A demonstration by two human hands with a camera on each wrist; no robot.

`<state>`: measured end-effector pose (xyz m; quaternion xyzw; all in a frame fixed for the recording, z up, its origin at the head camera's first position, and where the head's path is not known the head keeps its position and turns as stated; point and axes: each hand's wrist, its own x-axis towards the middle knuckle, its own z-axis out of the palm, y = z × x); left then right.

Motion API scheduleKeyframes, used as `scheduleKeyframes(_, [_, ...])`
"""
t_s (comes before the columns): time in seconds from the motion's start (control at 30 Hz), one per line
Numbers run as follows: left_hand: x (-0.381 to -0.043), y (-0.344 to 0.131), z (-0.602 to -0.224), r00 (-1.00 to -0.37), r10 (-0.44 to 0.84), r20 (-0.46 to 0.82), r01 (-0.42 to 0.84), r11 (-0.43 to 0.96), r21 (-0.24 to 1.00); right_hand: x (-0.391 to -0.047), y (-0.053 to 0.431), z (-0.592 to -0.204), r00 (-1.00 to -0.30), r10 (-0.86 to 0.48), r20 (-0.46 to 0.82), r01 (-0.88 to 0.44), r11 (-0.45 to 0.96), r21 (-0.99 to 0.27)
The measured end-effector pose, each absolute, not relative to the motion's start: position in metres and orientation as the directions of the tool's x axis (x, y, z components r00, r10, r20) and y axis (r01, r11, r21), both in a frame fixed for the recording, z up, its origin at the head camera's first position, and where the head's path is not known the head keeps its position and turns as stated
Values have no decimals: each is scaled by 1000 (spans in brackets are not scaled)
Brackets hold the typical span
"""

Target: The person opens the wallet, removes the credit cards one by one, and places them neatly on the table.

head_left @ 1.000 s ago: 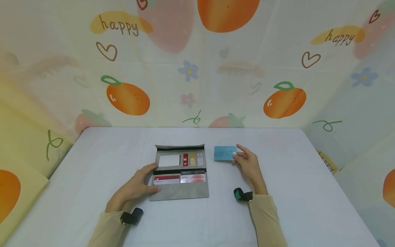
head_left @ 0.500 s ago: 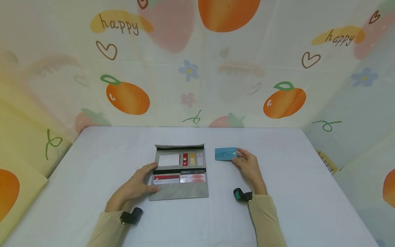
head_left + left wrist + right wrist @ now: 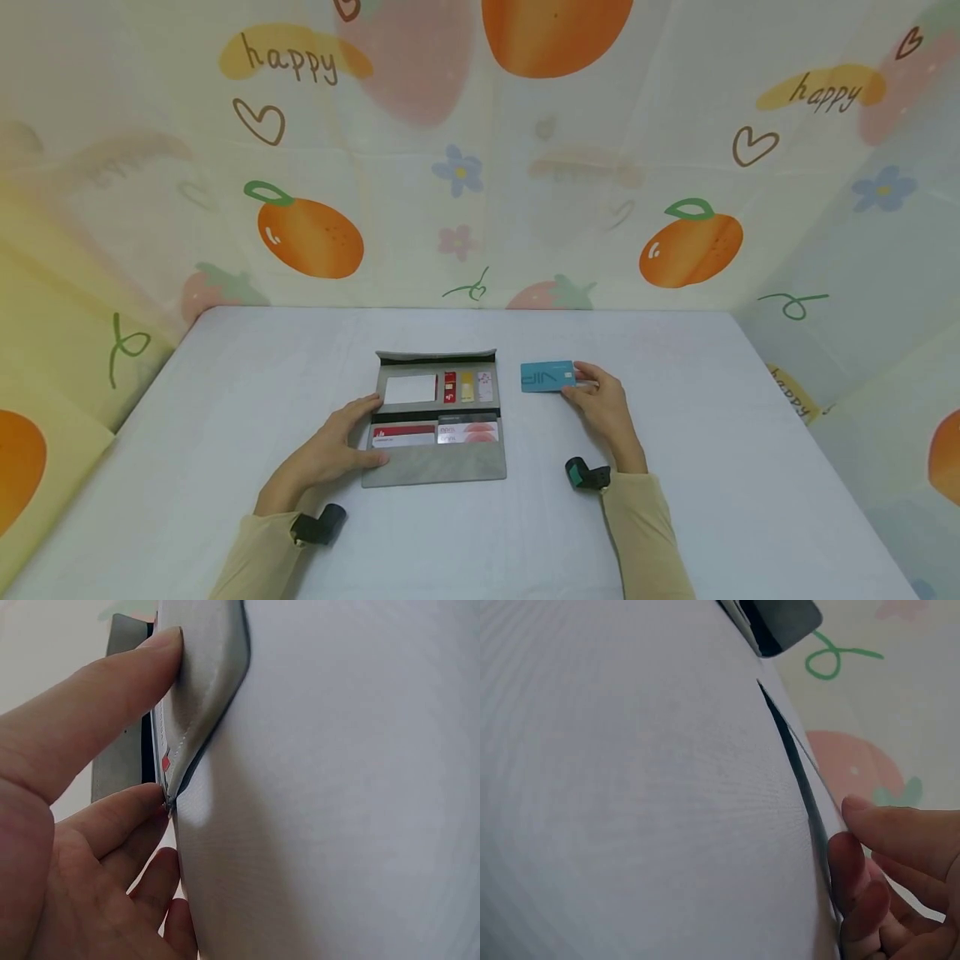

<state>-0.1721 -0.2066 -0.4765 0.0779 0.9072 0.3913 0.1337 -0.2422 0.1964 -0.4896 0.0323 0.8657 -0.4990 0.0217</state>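
Note:
A grey wallet (image 3: pixel 435 464) lies unfolded on the white table, with cards in its lower pockets and smaller pieces in its upper half. At its left side, my left hand (image 3: pixel 326 450) has the thumb resting on the lower flap and the fingertips against the edge. The left wrist view shows that thumb (image 3: pixel 112 694) lying on the grey flap (image 3: pixel 206 667). To the right of the wallet, my right hand (image 3: pixel 600 408) pinches a blue VIP card (image 3: pixel 542 377) by its right end. In the right wrist view the card (image 3: pixel 819 780) is seen nearly edge-on, tilted, with dark shadow beneath.
A red-and-white card (image 3: pixel 405 436) and a pale card with pink shapes (image 3: pixel 468 432) sit in the lower pockets. A fruit-printed cloth (image 3: pixel 495 208) rises behind the white table (image 3: pixel 645 350). Each sleeve cuff carries a small black camera.
The blue card has tilted and come slightly nearer in my right hand, its lettering now plainer. The right index fingertip has lowered. My left hand and the wallet have stayed put.

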Motion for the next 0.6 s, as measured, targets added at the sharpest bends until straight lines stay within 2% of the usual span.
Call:
scheduleKeyframes(0.23, [-174,-207,-476,-952,250,-176,43,680,732,-240,198,-483,-995,53,-81,97,525,-846])
scheduleKeyframes(0.6, [-174,-208,-478,-952,248,-181,41,688,725,-238,197,-478,-998,2,-68,61,485,-872])
